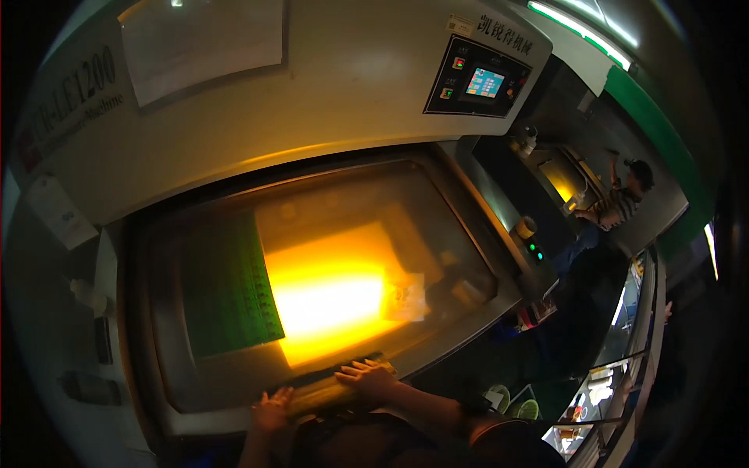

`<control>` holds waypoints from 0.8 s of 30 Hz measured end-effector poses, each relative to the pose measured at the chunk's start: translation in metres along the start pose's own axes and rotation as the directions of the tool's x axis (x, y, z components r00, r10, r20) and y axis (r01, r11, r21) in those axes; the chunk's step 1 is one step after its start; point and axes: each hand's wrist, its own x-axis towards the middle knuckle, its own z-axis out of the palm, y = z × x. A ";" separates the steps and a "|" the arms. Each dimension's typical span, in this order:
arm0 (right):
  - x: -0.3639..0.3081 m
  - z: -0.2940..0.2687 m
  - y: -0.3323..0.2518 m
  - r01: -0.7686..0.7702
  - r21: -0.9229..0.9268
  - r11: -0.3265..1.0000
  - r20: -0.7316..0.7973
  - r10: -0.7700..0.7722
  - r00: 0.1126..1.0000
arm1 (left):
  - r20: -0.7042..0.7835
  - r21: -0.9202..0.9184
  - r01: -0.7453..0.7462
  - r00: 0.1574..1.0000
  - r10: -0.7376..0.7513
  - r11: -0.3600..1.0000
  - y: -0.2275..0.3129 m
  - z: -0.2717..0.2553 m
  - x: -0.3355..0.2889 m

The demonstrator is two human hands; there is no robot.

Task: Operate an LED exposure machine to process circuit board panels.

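Note:
My left hand (271,409) rests at the front edge of a lit machine bed, its fingers apart. To its right, my right hand (368,377) lies with spread fingers on a long yellowish roll or padded strip (331,391) along that edge. The left fingertips touch the strip's left end; whether it is fixed there cannot be told. Beyond the hands, a green board (230,288) with rows of small marks lies on the bed, left of a glowing yellow-white area (331,300). A small pale sheet (406,296) lies at the glow's right side.
A dark raised frame (468,207) surrounds the bed. Above it hangs the machine's pale hood (335,86) with a control panel (477,78). At right, a brown tape roll (526,227) stands near green lights. Farther right a person (616,204) works at another lit bed.

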 end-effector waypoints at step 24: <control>-0.045 0.142 0.180 -0.154 -0.100 0.983 -0.100 0.144 0.984 | 0.216 -0.968 0.178 0.948 -0.233 -0.177 0.124 0.159 -0.111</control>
